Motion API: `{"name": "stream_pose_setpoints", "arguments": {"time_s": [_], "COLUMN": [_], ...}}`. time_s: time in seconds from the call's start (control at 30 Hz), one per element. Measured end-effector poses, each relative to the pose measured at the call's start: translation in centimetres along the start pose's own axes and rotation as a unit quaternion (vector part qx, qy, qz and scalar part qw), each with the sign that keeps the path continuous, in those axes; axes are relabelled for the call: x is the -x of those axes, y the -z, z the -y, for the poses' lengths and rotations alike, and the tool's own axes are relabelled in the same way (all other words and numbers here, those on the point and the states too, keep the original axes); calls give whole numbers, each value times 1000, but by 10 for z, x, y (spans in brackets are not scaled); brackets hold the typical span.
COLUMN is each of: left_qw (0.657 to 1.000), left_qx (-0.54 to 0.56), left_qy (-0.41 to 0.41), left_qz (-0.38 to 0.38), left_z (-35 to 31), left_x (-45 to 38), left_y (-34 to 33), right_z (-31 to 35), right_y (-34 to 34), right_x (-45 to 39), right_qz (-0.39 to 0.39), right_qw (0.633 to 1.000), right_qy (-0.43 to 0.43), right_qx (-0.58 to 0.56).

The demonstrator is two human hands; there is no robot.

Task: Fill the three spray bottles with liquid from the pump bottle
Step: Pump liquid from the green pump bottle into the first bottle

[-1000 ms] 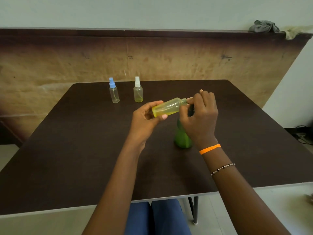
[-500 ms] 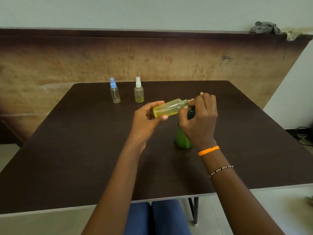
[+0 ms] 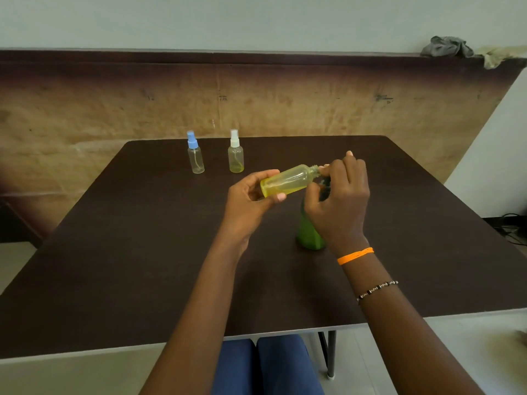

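We see an uncapped spray bottle [image 3: 288, 182] of yellow liquid held tilted above the table [image 3: 142, 252], our left hand [image 3: 251, 201] gripping its base. Our right hand [image 3: 339, 201] curls over the green pump bottle [image 3: 306, 238]; its grip is hidden. Two capped bottles [image 3: 195, 156] [image 3: 235, 156] stand far left.

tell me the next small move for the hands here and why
Probably press the pump again. The left hand holds the uncapped spray bottle tilted, its open neck at the pump bottle head under the right hand. Yellow liquid fills only its lower part, so it likely needs more.
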State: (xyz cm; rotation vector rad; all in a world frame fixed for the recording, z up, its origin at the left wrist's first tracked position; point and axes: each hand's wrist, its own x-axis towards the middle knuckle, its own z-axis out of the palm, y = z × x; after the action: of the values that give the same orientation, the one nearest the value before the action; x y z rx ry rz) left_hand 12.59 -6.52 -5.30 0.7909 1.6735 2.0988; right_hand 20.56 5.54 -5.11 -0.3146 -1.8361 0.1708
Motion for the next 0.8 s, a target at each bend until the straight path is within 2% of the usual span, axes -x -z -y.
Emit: {"name": "stream_pose_setpoints", "arguments": {"time_s": [0.4,0.63,0.8], "left_qw": [1000,1000,1000], "left_qx": [2,3,13], "left_qy": [-8,1,2], "left_qz": [-3,-9,-6], "left_z": [-2,1,0], "left_x": [2,1,2], "left_y": [-1,0,1], "right_z": [8,-2,2], "right_y": [5,-6,0], "right_x": [-5,5,-1], "right_qz": [16,-13,-7], "right_qw": [1000,1000,1000], "right_qy": [-15,7,5], "right_qx": [-1,11,4]}}
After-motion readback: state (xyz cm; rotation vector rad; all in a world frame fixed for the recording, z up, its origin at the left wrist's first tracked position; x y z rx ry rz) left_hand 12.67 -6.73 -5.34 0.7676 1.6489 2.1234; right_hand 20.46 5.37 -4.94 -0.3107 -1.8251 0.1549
